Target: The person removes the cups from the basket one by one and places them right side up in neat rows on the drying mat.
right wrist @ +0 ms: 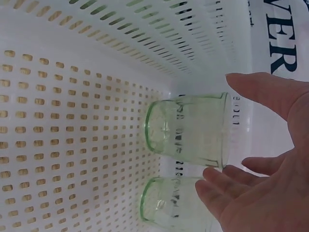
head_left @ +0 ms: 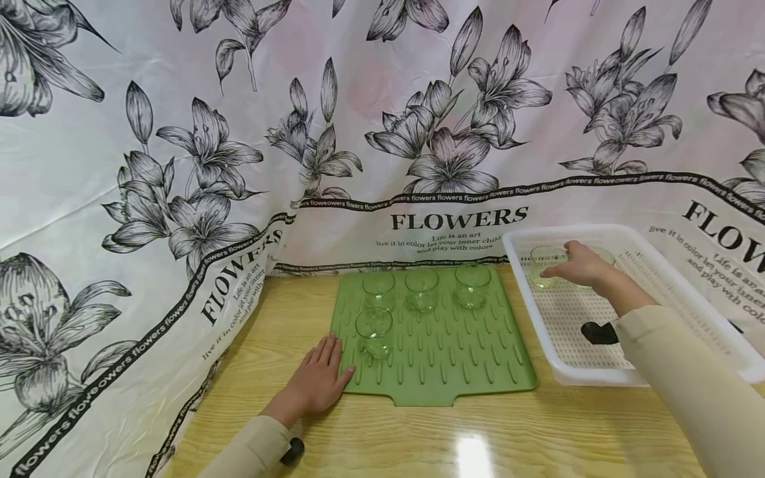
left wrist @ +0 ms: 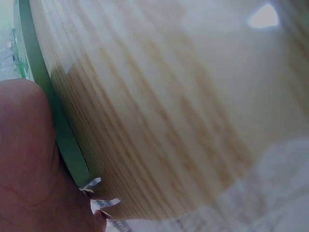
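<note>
My right hand [head_left: 582, 265] reaches into a white perforated basket [head_left: 603, 376], its thumb and fingers spread to either side of a pale green clear glass [right wrist: 190, 128]. In the right wrist view the thumb tip stands a little off this glass's rim, and the fingertips are close by the opposite side. A second such glass [right wrist: 174, 203] stands beside it, partly behind the fingers. My left hand [head_left: 323, 378] lies flat by the left edge of a green ridged mat [head_left: 430, 362], fingers straight. Several similar glasses [head_left: 422, 289] stand on that mat, one [head_left: 375, 332] nearer the left hand.
A wooden table [head_left: 406, 438] bears the mat and, to its right, the basket. Behind hangs a white curtain [head_left: 335, 232] printed with flowers, which also slopes down along the left side. The basket's raised walls surround the two glasses inside.
</note>
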Tool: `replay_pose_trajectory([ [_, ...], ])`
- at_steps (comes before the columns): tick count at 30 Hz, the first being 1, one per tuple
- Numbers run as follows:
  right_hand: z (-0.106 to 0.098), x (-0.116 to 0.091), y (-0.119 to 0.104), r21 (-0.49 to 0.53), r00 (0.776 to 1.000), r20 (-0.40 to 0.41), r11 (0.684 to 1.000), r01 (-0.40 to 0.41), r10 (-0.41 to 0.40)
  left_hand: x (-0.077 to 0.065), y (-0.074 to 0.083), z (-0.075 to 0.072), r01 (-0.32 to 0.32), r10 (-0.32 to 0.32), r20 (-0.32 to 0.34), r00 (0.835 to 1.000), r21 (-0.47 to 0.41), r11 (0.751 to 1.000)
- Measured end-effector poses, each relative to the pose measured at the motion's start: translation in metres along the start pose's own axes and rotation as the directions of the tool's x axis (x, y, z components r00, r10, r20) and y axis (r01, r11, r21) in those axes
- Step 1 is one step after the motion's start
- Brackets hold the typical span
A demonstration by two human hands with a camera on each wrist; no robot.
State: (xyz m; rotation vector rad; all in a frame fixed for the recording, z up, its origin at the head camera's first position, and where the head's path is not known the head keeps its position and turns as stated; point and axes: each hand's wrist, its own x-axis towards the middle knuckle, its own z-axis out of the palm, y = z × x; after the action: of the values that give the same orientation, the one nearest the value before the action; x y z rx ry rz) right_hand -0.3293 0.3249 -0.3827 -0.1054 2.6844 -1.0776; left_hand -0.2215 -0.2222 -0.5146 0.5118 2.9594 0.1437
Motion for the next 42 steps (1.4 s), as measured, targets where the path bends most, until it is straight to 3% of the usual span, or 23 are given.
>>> replay_pose_trajectory([
  [11,0.001,0.01,0.014,0.028,1.0,-0.004,1.0,0.006,-0.006,-0.001,0.007,-0.009,-0.001,0.001,0.002,1.0,-0.021,1.0],
  [24,0.009,0.021,0.024,0.039,0.999,-0.041,0.999,0.016,-0.015,0.0,0.004,-0.007,0.009,-0.009,0.012,1.0,0.001,1.0],
  [42,0.02,0.031,0.027,0.038,0.996,-0.085,0.999,-0.002,0.005,-0.01,0.017,-0.023,0.013,-0.012,0.027,1.0,-0.045,0.999],
])
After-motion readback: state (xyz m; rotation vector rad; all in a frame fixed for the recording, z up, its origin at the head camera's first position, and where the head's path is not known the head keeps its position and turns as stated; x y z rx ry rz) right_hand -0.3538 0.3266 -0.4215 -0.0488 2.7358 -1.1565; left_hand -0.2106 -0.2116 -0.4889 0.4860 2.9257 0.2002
